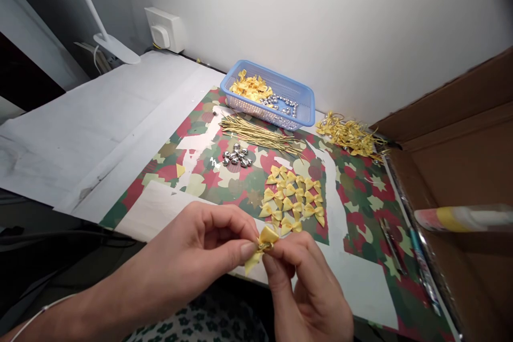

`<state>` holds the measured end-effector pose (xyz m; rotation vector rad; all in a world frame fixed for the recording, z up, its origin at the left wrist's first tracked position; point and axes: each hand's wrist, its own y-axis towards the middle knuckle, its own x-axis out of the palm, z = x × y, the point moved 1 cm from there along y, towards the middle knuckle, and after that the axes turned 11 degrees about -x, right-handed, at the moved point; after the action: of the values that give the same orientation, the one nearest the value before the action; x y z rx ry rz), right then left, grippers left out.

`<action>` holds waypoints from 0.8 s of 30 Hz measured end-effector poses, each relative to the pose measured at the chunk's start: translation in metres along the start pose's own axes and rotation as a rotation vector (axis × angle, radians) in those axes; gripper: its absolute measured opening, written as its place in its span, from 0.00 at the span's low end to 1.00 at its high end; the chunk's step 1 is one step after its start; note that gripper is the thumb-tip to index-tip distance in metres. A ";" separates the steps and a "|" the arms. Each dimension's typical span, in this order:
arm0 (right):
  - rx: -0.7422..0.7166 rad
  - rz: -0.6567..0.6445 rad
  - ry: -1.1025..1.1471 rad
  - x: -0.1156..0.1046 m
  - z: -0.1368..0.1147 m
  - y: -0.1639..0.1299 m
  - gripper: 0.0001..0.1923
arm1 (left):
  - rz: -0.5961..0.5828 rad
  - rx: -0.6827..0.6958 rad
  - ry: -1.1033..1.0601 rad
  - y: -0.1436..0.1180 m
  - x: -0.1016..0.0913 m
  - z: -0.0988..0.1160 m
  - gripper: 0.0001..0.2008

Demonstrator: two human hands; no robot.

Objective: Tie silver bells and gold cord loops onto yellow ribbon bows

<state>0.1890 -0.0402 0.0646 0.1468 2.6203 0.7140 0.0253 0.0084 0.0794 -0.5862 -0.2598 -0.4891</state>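
Note:
Between my two hands, over the table's near edge, is a yellow ribbon bow (267, 235). The thumb and forefinger of my left hand (212, 240) pinch it from the left. My right hand (304, 278) pinches at its middle from the right, where something thin and gold-coloured shows; the fingertips hide most of it. Just beyond my hands, several yellow bows (294, 192) lie in rows on the patterned mat (248, 187). A small heap of silver bells (236, 156) sits farther up, below a bundle of gold twist ties (260, 133).
A blue basket (306, 109) with yellow bows and silver bells stands by the wall. A yellow pile of bows with ties (350, 133) lies right of it. Tweezers (391, 246) and a pen (420, 262) lie near a cardboard box (460, 155). A white lamp base (120, 49) stands back left.

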 end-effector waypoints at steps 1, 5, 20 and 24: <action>0.004 0.008 -0.005 0.001 0.000 -0.001 0.11 | -0.001 0.000 -0.003 0.000 0.000 0.000 0.05; -0.014 0.019 -0.020 0.002 0.000 0.000 0.11 | -0.006 -0.002 -0.008 0.001 -0.001 0.001 0.06; -0.007 -0.095 -0.032 -0.027 0.020 0.015 0.16 | 0.126 0.104 0.298 -0.003 0.001 0.006 0.04; -0.055 -0.296 0.016 -0.028 0.013 0.032 0.11 | 0.169 0.164 0.326 -0.006 0.001 0.007 0.06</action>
<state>0.2201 -0.0127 0.0809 -0.2588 2.5572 0.6818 0.0221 0.0077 0.0879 -0.3576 0.0599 -0.3878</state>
